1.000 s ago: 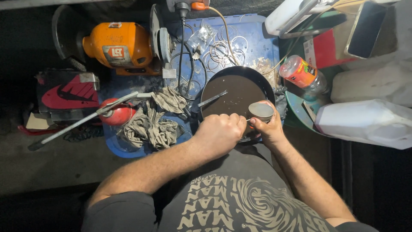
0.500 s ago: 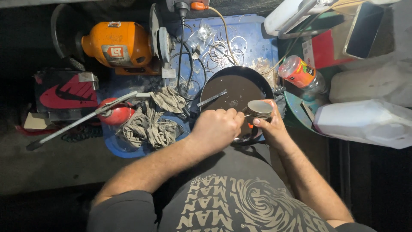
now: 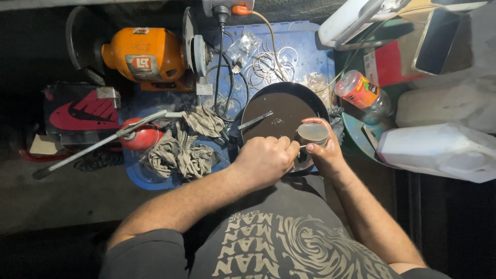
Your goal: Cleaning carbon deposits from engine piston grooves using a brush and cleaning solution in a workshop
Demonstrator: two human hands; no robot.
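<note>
My right hand [image 3: 324,153] grips a small round metal cup [image 3: 312,134] filled with pale liquid, held over the near rim of a black bowl of dark liquid [image 3: 283,111]. My left hand [image 3: 266,160] is closed in a fist right beside the cup, pinching a small thin piece that I cannot make out. A flat metal strip [image 3: 254,120] lies across the bowl's left rim.
An orange bench grinder [image 3: 147,54] stands at the back left. Grey rags [image 3: 186,144], a red-headed torch with a long rod [image 3: 132,135], wire rings [image 3: 271,62], an orange-labelled bottle [image 3: 361,93] and a white jerrycan [image 3: 439,150] surround the bowl.
Both hands have stayed together at the bowl's near rim, shifting slightly; the cup has tilted a little and sits a bit higher over the bowl.
</note>
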